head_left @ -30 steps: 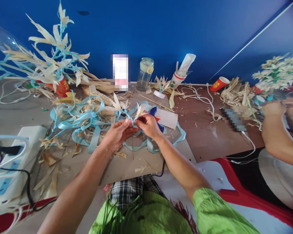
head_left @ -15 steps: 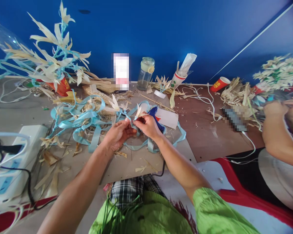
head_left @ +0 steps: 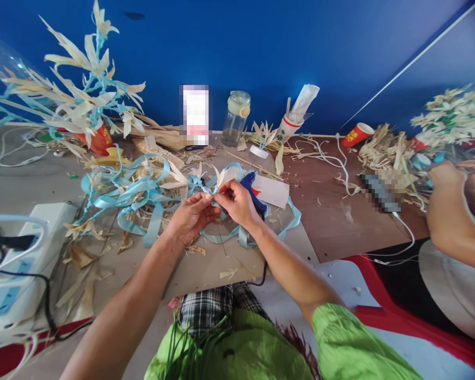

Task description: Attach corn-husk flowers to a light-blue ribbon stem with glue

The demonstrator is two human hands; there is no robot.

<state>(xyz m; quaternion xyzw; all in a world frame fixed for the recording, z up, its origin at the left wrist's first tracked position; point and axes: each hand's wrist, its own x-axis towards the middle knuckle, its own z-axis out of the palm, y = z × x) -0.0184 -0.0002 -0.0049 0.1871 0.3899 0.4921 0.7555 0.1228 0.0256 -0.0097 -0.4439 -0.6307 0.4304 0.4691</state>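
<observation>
Between my hands is a stem wrapped in light blue ribbon, with pale corn-husk flowers [head_left: 219,177] on it. My left hand [head_left: 196,214] pinches the stem between thumb and fingers. Close against it, my right hand [head_left: 236,201] is closed on the same wrapped stem; the exact grip of its fingertips is partly hidden. Loops of light blue ribbon [head_left: 154,224] lie left of the hands, and another length [head_left: 295,214] curves round to the right. Just behind my right hand rests a blue glue gun [head_left: 250,184], beside a white card [head_left: 275,191].
A white power strip [head_left: 27,258] with cables stands at the left. Husk flowers rise from a red cup [head_left: 98,140]. A glass jar [head_left: 236,119] and a white cup [head_left: 290,126] stand by the wall. A phone [head_left: 380,192] and another person's arm [head_left: 451,211] are at the right.
My hands stay together on the stem with small finger movements. The flowers above them have turned slightly, and the left one now tilts further left.
</observation>
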